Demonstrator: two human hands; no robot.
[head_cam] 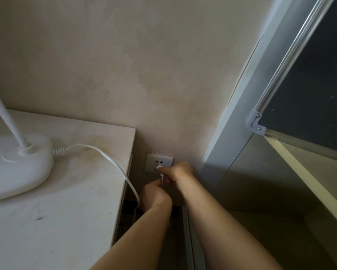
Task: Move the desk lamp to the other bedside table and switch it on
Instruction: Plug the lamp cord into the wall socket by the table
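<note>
A white desk lamp (pixel 17 162) stands on the white bedside table (pixel 62 211) at the left, its thin neck rising out of the frame. Its white cord (pixel 113 162) runs off the table's right edge and down. Low on the wall is a grey socket (pixel 154 162). My right hand (pixel 178 171) pinches the white plug (pixel 160 167) right at the socket face. My left hand (pixel 155 195) is just below, closed around the cord under the plug. Whether the plug pins are in the socket is hidden by the fingers.
A beige wall fills the background. A grey window frame (pixel 241 106) with dark glass slants down the right side, with a pale sill (pixel 309 182) below it. The gap between table and window wall is narrow and dark.
</note>
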